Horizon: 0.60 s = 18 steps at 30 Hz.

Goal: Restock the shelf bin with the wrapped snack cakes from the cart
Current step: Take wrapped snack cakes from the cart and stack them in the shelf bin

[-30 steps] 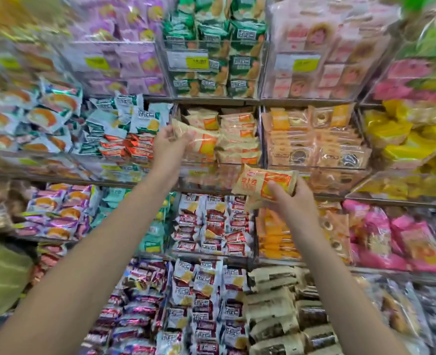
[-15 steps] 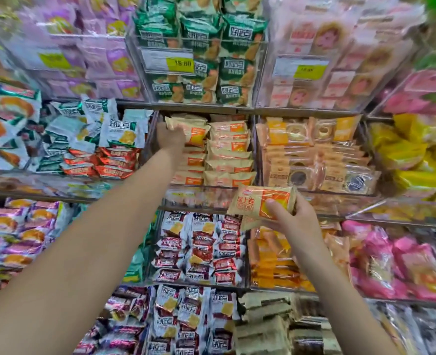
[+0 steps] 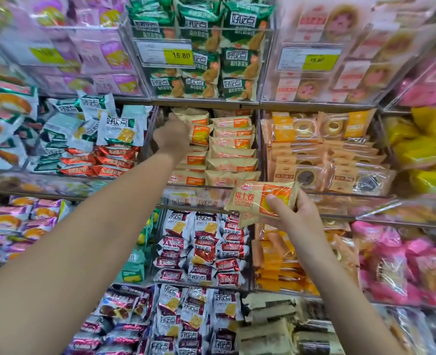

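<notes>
many stocked shelf bins [image 3: 206, 196], packets

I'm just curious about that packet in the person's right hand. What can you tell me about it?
The snack cake packet is a cream-coloured, glossy film wrapper with an orange panel, red characters and a small red logo. It looks sealed and puffy, with a crimped edge. It is held roughly flat, slightly tilted, in front of the shelf, below the clear bin of matching packets. The right hand grips it, thumb on the orange panel, with another packet underneath.
</notes>
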{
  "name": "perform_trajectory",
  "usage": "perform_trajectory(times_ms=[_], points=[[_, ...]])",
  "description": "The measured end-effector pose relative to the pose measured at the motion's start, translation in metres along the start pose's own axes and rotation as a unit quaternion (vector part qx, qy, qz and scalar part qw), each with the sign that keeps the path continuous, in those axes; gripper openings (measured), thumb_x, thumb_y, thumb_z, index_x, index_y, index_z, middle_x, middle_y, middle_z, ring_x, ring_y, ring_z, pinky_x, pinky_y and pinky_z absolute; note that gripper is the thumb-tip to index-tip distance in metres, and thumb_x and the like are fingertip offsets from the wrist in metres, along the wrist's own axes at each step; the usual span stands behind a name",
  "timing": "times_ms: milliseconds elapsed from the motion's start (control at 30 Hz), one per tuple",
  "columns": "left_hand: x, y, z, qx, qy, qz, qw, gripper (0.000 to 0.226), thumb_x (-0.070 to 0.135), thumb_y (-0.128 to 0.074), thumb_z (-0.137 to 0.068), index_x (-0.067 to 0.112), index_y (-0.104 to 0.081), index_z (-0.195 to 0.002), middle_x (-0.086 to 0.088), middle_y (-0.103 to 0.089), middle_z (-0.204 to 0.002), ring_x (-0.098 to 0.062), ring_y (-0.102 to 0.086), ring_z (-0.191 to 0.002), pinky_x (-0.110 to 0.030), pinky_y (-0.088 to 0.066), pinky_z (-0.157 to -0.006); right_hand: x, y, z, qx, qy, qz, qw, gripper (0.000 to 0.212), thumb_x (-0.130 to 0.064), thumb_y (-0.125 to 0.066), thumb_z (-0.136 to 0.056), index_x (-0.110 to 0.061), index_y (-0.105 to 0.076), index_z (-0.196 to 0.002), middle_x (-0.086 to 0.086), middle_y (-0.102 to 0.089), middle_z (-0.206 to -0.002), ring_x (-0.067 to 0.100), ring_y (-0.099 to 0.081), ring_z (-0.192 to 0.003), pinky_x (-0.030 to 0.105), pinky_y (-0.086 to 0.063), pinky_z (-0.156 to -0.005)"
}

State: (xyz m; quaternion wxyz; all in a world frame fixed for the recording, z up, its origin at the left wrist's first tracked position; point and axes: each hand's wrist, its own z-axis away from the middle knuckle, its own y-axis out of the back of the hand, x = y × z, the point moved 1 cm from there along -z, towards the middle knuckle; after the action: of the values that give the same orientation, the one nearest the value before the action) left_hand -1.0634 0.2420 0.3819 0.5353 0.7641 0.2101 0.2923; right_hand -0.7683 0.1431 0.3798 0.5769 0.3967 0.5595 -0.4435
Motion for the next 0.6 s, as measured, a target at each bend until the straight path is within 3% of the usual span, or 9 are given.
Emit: perform_trajectory(times_ms=[133,233,300,367,433,500,600], points=[[-0.003,0.013,0.001,-0.011,-0.064,-0.065,0.996,0.038,0.030,-0.042,-0.099,0.001,-0.044,-0.123,-0.017,-0.059,-0.116,-0.034,-0.059,-0.104,-0.036,-0.039,-0.070,-0.003,-0.002,0.001,0.005,0.003,-0.006,1.000,0.011,-0.019,-0.062,-0.090,-0.028,-0.060,-0.096,-0.006,-0.071,-0.098,0.006,-0.070,-0.087,0.019,-0.057,-0.064],[-0.002,0.027,0.018,0.036,-0.129,0.100,0.986,0.027,0.022,-0.046,-0.096,0.001,-0.048,-0.113,-0.016,-0.050,-0.116,-0.031,-0.052,-0.105,-0.036,-0.040,-0.075,-0.004,-0.002,0.003,-0.004,0.013,-0.019,1.000,0.011,-0.017,-0.062,-0.090,-0.026,-0.061,-0.096,-0.007,-0.073,-0.093,0.004,-0.070,-0.085,0.016,-0.054,-0.061],[0.006,0.045,0.043,0.025,-0.176,0.269,0.947,0.012,0.020,-0.048,-0.094,0.010,-0.052,-0.100,-0.004,-0.053,-0.104,-0.017,-0.053,-0.095,-0.029,-0.040,-0.075,-0.005,-0.003,0.002,-0.023,0.028,-0.019,0.999,0.012,-0.017,-0.062,-0.090,-0.028,-0.061,-0.096,-0.013,-0.073,-0.090,0.003,-0.070,-0.084,0.015,-0.054,-0.061],[0.014,0.068,0.075,-0.083,-0.233,0.400,0.882,0.012,0.031,-0.047,-0.094,0.024,-0.055,-0.089,0.005,-0.059,-0.094,-0.005,-0.056,-0.085,-0.028,-0.046,-0.074,-0.008,-0.006,0.002,-0.041,0.046,-0.009,0.998,0.016,-0.018,-0.062,-0.090,-0.032,-0.061,-0.096,-0.016,-0.072,-0.091,0.004,-0.069,-0.087,0.016,-0.055,-0.063],[0.019,0.088,0.105,-0.240,-0.308,0.388,0.835,0.027,0.054,-0.042,-0.089,0.032,-0.057,-0.083,0.006,-0.064,-0.101,-0.005,-0.061,-0.086,-0.027,-0.052,-0.073,-0.011,-0.010,0.001,-0.056,0.066,-0.008,0.996,0.024,-0.016,-0.064,-0.088,-0.037,-0.062,-0.099,-0.014,-0.071,-0.095,0.007,-0.069,-0.090,0.019,-0.056,-0.065],[0.016,0.098,0.120,-0.350,-0.345,0.302,0.817,0.040,0.071,-0.042,-0.080,0.032,-0.053,-0.081,0.010,-0.062,-0.110,0.002,-0.060,-0.077,-0.017,-0.050,-0.062,-0.015,-0.014,-0.001,-0.068,0.083,-0.026,0.994,0.037,-0.015,-0.066,-0.081,-0.041,-0.061,-0.107,-0.011,-0.069,-0.099,0.013,-0.069,-0.091,0.025,-0.057,-0.066],[0.012,0.103,0.123,-0.389,-0.364,0.225,0.816,0.035,0.065,-0.052,-0.078,0.031,-0.044,-0.079,0.008,-0.058,-0.087,0.001,-0.048,-0.061,-0.012,-0.039,-0.053,-0.019,-0.021,-0.004,-0.095,0.090,-0.092,0.987,0.055,-0.009,-0.066,-0.073,-0.040,-0.056,-0.117,0.002,-0.069,-0.106,0.023,-0.069,-0.092,0.034,-0.058,-0.070]])
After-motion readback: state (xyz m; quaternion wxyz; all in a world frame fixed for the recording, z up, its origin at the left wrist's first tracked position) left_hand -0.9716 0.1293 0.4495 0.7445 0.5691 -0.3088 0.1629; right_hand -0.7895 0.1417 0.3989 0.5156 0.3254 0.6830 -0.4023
